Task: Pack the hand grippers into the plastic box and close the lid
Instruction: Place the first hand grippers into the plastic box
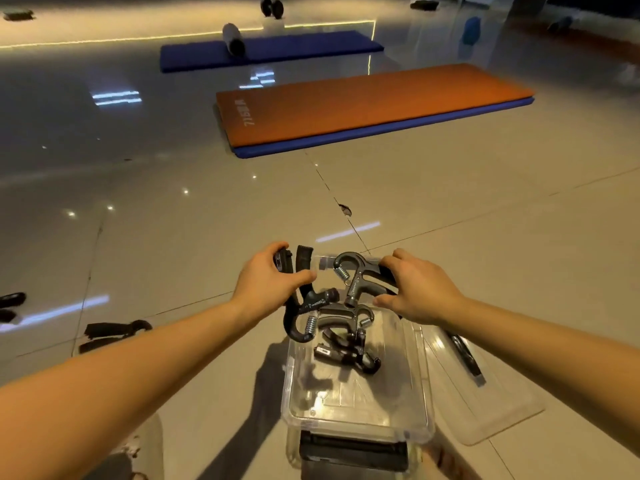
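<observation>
- Now we hold one hand gripper in each hand above the clear plastic box (356, 415): our left hand (268, 280) is wrapped around the black handles of one gripper (298, 306), our right hand (420, 289) around another (360, 278).
- More grippers (346, 344) lie tangled inside the box.
- One gripper (114, 336) lies on the floor to the left.
- The lid (491, 403) lies beside the box.
- These look rigid and sprung; we judge the padded handles the safest hold, as the steel springs could snag neighbours.

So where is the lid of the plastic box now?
The lid lies flat on the floor at the right of the open plastic box, below the right hand.
</observation>
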`<state>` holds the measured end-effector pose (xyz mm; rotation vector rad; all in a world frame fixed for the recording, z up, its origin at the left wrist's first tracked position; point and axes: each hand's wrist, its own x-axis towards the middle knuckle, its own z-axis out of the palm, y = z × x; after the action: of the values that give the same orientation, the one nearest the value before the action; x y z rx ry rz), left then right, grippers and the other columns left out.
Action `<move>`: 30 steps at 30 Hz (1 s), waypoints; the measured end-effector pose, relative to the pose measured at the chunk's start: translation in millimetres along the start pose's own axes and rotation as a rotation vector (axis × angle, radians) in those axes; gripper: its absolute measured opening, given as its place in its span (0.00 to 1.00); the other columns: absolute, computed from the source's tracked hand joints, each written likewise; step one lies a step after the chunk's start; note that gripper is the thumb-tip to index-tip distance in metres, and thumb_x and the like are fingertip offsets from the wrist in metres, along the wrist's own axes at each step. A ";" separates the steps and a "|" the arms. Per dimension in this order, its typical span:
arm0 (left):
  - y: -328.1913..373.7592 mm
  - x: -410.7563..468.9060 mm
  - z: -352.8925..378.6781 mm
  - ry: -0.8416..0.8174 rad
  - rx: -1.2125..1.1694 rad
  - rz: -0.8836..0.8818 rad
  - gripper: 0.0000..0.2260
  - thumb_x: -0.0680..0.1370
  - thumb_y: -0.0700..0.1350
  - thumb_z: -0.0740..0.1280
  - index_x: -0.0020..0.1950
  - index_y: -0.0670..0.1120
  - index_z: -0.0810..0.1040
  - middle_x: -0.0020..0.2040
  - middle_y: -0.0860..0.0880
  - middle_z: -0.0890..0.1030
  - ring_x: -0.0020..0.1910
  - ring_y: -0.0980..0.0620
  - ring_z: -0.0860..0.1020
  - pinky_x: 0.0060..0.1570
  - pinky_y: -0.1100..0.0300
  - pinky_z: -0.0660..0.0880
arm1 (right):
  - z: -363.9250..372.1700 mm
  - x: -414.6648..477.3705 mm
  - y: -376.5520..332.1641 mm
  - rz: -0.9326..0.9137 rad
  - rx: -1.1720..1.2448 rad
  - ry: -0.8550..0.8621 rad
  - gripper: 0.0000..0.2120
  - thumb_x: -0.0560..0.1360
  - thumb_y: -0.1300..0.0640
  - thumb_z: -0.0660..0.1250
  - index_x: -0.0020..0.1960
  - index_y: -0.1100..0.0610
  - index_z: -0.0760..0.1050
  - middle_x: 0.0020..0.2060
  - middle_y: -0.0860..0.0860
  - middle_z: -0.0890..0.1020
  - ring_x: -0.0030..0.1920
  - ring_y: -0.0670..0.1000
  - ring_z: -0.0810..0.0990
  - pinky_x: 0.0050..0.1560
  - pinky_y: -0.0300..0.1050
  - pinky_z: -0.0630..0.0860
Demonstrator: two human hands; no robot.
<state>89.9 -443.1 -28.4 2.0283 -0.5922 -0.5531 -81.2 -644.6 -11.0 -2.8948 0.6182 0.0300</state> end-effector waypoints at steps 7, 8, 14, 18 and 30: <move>-48.1 -5.7 5.2 0.147 -0.191 -0.301 0.27 0.71 0.50 0.79 0.66 0.50 0.72 0.56 0.44 0.79 0.41 0.43 0.85 0.36 0.48 0.84 | 37.7 4.5 -19.0 -0.096 -0.002 -0.080 0.30 0.72 0.37 0.72 0.67 0.52 0.72 0.56 0.48 0.76 0.52 0.51 0.77 0.47 0.45 0.75; -51.5 -4.5 6.3 0.163 -0.198 -0.302 0.26 0.71 0.50 0.79 0.65 0.50 0.72 0.56 0.45 0.78 0.41 0.43 0.85 0.35 0.48 0.84 | 41.8 4.4 -19.6 -0.104 0.000 -0.092 0.30 0.72 0.37 0.72 0.67 0.52 0.72 0.56 0.48 0.76 0.52 0.51 0.77 0.47 0.44 0.74; -64.8 0.4 13.1 0.256 -0.211 -0.316 0.25 0.71 0.53 0.78 0.64 0.51 0.73 0.60 0.43 0.73 0.36 0.43 0.85 0.32 0.52 0.83 | 56.9 6.6 -26.3 -0.114 0.001 -0.124 0.28 0.72 0.37 0.72 0.65 0.51 0.72 0.54 0.47 0.74 0.50 0.51 0.76 0.46 0.46 0.75; -75.2 2.1 11.7 0.226 -0.254 -0.341 0.29 0.71 0.50 0.80 0.66 0.49 0.71 0.62 0.40 0.74 0.34 0.44 0.86 0.34 0.50 0.84 | 61.9 6.6 -30.1 -0.119 -0.034 -0.134 0.28 0.72 0.37 0.71 0.65 0.52 0.72 0.55 0.48 0.74 0.51 0.51 0.77 0.48 0.50 0.79; -82.4 1.0 -21.6 -0.111 0.114 -0.247 0.51 0.65 0.47 0.81 0.81 0.46 0.56 0.66 0.41 0.74 0.55 0.48 0.80 0.57 0.51 0.79 | 60.0 7.2 -25.4 -0.111 -0.038 -0.131 0.30 0.73 0.37 0.71 0.67 0.53 0.70 0.59 0.49 0.74 0.54 0.52 0.77 0.49 0.48 0.77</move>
<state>119.1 -391.8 -89.7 2.2048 -0.4494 -0.7982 -63.2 -613.8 -66.0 -2.9291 0.4387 0.2174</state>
